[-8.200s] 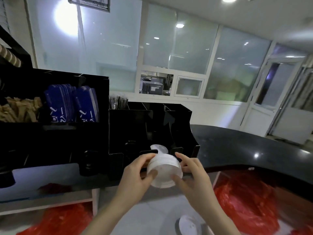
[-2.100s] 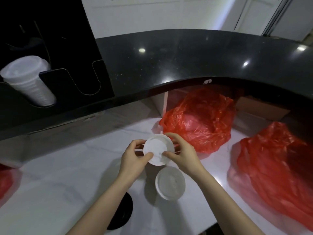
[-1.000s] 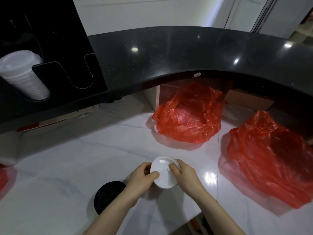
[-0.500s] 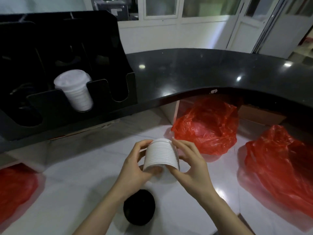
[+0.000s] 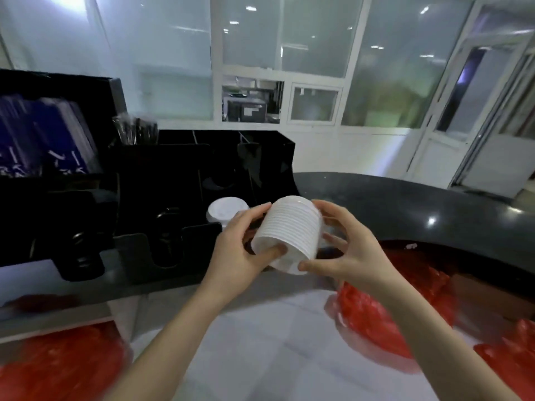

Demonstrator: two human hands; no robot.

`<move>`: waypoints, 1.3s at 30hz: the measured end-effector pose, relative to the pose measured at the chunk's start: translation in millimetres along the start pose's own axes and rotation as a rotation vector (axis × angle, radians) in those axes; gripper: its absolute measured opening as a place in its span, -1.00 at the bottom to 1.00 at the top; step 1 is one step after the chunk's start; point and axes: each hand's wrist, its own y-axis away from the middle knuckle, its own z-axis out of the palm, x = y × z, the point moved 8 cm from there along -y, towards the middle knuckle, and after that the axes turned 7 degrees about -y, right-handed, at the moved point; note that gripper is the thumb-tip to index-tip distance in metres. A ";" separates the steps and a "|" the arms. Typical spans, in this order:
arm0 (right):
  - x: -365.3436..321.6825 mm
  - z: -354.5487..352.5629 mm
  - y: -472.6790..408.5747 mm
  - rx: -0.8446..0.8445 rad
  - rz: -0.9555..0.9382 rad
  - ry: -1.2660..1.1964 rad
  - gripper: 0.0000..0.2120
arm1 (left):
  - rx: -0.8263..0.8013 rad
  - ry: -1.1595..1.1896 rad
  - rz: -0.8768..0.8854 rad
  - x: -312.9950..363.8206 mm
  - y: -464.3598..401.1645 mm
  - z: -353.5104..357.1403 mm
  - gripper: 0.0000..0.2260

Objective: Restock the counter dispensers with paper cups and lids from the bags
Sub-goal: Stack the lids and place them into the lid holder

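Both hands hold a stack of white lids (image 5: 291,234), tilted, in front of the black counter dispenser (image 5: 185,204). My left hand (image 5: 241,250) grips the stack's left side with the thumb under its near end. My right hand (image 5: 346,244) holds the right side, fingers curled behind it and thumb at the bottom. Another stack of white lids (image 5: 224,212) sits in a dispenser slot just behind my left hand. Red plastic bags lie on the white lower surface at right (image 5: 385,319) and lower left (image 5: 58,363).
The curved black countertop (image 5: 419,215) runs to the right. Blue packets (image 5: 43,146) and dark stirrers (image 5: 134,131) fill the upper dispenser compartments. Stacks of black lids (image 5: 79,253) stand in the left slots. A brown box (image 5: 489,296) sits under the counter at right.
My hands picked the white lid stack up off the lower surface and raised it to the dispenser front. The view tilted up from the surface toward the dispenser.
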 end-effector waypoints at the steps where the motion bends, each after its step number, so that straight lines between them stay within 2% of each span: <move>1: -7.4 -1.3 -10.5 0.039 -0.039 0.056 -0.14 | 0.066 -0.110 0.054 4.7 -8.3 -6.8 -0.41; 3: -18.4 -2.8 -31.0 0.102 -0.122 0.235 -0.14 | 0.159 -0.343 0.142 8.1 -20.8 -12.4 -0.45; 6: -22.5 -2.2 -58.8 0.138 -0.189 0.506 -0.10 | 0.139 -0.598 0.209 -7.7 -25.9 -5.1 -0.48; 11: -13.8 16.3 -87.3 0.032 -0.267 0.724 -0.12 | 0.073 -0.782 0.343 -33.5 -16.8 9.1 -0.51; 19: 7.9 37.0 -110.9 -0.091 -0.350 0.947 -0.07 | 0.075 -0.818 0.336 -35.8 -18.2 9.5 -0.48; 24: 22.1 40.9 -106.5 -0.006 -0.396 0.954 -0.13 | 0.084 -0.809 0.309 -35.0 -18.0 9.3 -0.52; 27: 30.6 52.0 -95.9 -0.011 -0.444 0.989 -0.14 | 0.082 -0.817 0.292 -34.5 -17.8 9.8 -0.52; 34: 66.0 48.7 -79.6 -0.077 -0.347 0.925 -0.02 | 0.089 -0.814 0.249 -36.9 -18.2 9.9 -0.54; 36: 71.7 46.3 -77.3 -0.086 -0.335 0.913 -0.09 | 0.094 -0.820 0.246 -36.9 -18.2 9.6 -0.54; 39: 74.0 43.5 -73.1 -0.055 -0.377 0.914 -0.32 | 0.096 -0.806 0.221 -36.4 -18.5 9.7 -0.56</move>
